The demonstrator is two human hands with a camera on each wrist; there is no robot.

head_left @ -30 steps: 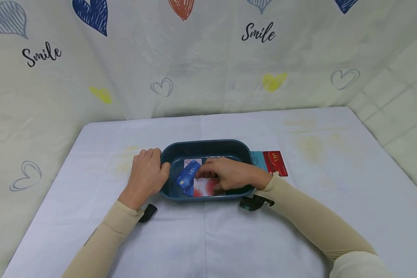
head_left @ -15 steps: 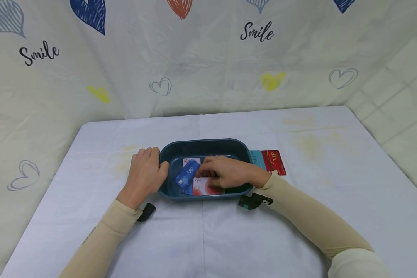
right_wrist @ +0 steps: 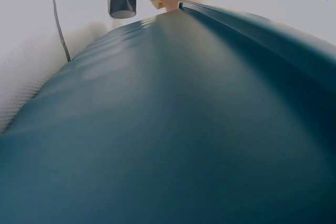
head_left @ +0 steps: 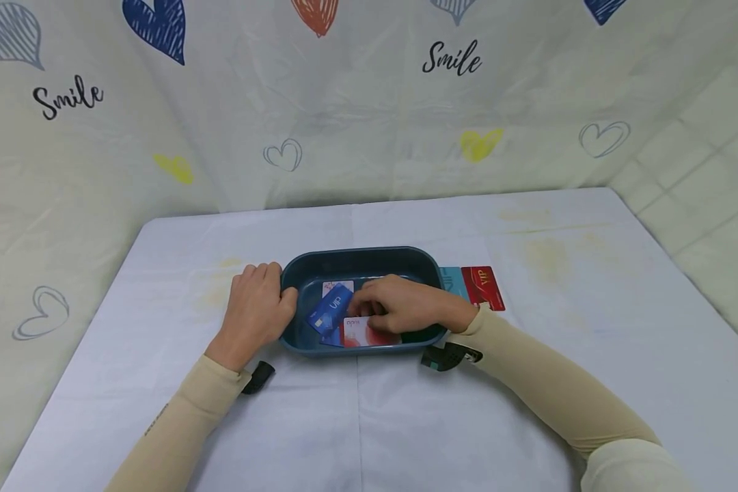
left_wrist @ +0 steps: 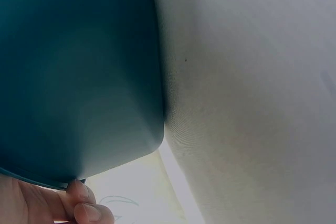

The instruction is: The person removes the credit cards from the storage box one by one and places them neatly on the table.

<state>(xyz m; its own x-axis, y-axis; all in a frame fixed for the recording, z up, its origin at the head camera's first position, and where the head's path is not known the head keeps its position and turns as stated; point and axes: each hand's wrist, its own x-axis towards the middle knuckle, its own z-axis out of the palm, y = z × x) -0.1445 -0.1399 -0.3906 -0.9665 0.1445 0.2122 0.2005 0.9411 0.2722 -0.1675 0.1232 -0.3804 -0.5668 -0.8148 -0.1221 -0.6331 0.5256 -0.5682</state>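
Observation:
A dark teal plastic tray (head_left: pixel 359 260) stands on the white table. My left hand (head_left: pixel 257 305) grips its left end, and in the left wrist view the fingertips (left_wrist: pixel 86 212) curl over the rim. Inside the tray, my right hand (head_left: pixel 400 302) has curled fingers, with the thumb and fingertips at a white card with red circles (head_left: pixel 358 333). Left of that hand lie a blue VIP card (head_left: pixel 332 307), another blue card (head_left: pixel 331 338) partly covered, and a white card with a small pattern (head_left: pixel 338 286). The tray's outer wall (right_wrist: pixel 173 108) fills most of the right wrist view.
Just right of the tray, a red VIP card (head_left: pixel 484 288) and a teal card (head_left: pixel 454 281), partly hidden by the tray and right arm, lie on the table (head_left: pixel 566 266). Behind the table hangs a white cloth (head_left: pixel 369 102) printed with hearts.
The white card with red circles has slid slightly right within the tray, at the right hand's fingertips. The left hand keeps its grip on the tray; the head view has shifted slightly.

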